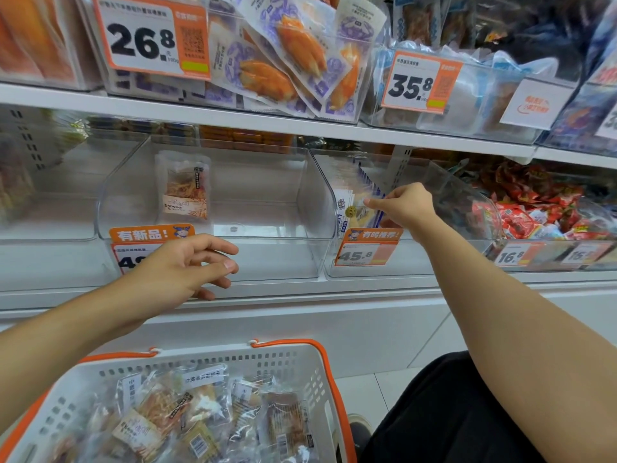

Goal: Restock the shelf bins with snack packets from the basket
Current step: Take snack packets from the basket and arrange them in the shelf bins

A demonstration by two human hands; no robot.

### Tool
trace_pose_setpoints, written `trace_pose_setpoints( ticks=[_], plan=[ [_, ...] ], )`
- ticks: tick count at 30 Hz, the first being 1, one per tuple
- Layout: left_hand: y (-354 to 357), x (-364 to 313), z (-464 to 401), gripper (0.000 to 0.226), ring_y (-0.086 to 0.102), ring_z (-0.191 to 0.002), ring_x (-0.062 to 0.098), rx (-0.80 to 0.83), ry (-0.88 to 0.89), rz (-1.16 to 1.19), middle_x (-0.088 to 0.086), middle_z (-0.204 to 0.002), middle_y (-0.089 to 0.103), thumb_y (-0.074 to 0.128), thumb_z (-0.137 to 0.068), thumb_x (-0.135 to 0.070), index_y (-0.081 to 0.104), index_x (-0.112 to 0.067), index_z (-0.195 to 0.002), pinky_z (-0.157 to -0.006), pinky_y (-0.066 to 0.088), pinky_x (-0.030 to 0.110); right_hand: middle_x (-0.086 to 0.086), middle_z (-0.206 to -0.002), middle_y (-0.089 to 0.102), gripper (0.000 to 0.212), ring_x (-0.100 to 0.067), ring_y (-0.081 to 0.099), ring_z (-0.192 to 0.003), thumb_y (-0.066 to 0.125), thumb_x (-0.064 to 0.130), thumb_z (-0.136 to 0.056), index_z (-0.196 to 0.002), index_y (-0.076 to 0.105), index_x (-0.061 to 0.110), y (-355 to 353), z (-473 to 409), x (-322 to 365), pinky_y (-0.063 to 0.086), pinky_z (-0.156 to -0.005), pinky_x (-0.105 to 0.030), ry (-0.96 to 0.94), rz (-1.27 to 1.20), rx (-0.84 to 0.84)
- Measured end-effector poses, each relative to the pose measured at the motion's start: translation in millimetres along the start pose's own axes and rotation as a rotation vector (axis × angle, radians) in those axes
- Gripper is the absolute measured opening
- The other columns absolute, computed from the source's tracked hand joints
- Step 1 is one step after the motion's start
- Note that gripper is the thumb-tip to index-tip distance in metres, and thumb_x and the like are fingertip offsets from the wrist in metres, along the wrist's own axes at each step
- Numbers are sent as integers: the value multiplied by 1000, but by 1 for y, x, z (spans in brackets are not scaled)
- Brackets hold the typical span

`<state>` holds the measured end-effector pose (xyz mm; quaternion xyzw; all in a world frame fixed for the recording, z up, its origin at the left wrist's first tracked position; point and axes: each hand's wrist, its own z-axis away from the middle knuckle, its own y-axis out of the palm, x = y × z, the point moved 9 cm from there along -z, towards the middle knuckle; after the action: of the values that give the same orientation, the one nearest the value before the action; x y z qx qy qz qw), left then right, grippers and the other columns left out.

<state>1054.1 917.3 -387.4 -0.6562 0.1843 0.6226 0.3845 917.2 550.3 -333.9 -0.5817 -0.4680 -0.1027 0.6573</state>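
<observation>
A white basket with orange handles [300, 369] sits low in front of me, holding several clear snack packets [173, 412]. One snack packet [185, 188] stands alone in a clear shelf bin [267, 255]. My left hand [180, 265] hovers before that bin's front, fingers loosely spread and holding nothing. My right hand [404, 203] reaches into the neighbouring clear bin [417, 262] and pinches a blue-edged packet [359, 212] among a row of upright packets.
Orange price tags [367, 250] hang on the bin fronts. To the right, a bin holds red snack packets [534, 208]. The upper shelf [300, 123] carries bins of purple-and-orange packets [283, 61]. My dark-clothed knee [450, 412] is at the lower right.
</observation>
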Motion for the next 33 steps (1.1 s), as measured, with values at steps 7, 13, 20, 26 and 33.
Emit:
trace_pose_setpoints(
  ticks=[7, 13, 20, 26, 33],
  plan=[
    [2, -4, 1, 18, 73, -83, 15, 13, 11, 4, 3, -97, 74, 63, -92, -14, 65, -21, -109, -64, 57, 26, -6, -83, 72, 52, -19, 70, -72, 87, 51, -66, -87, 69, 8, -27, 13, 14, 61, -69, -39, -58, 170, -82],
    [0, 11, 6, 15, 71, -83, 19, 61, 28, -270, 1, -95, 70, 69, -91, -24, 65, -23, -105, -65, 56, 30, 1, -63, 61, 41, -19, 59, -65, 77, 47, -78, -63, 59, 14, -1, 130, 128, 45, -63, -31, -681, 304, -63],
    [-8, 119, 76, 47, 54, -99, 16, 719, -297, -1288, -3, -123, 59, 57, -94, -50, 53, -22, -131, -94, 46, 33, -8, -126, 61, 61, -27, 56, -112, 72, 42, -88, -136, 49, 14, 282, 305, -5, 46, -90, -36, -672, 784, 1189],
    [-40, 116, 86, 49, 51, -114, 17, 626, -284, -1317, -2, -135, 52, 51, -98, -49, 47, -22, -139, -89, 39, 26, -15, -101, 59, 65, -21, 55, -70, 78, 28, -86, -129, 37, 2, 336, 281, -78, 48, -58, -34, 52, 325, 1018],
    [-54, 122, 85, 52, 45, -99, 15, 643, -312, -1296, -3, -132, 52, 50, -98, -50, 45, -23, -143, -86, 37, 26, -9, -74, 62, 18, -19, 59, -62, 74, 3, -86, -85, 59, 12, 358, 263, -67, 53, -57, -33, 272, -80, 883]
  ],
)
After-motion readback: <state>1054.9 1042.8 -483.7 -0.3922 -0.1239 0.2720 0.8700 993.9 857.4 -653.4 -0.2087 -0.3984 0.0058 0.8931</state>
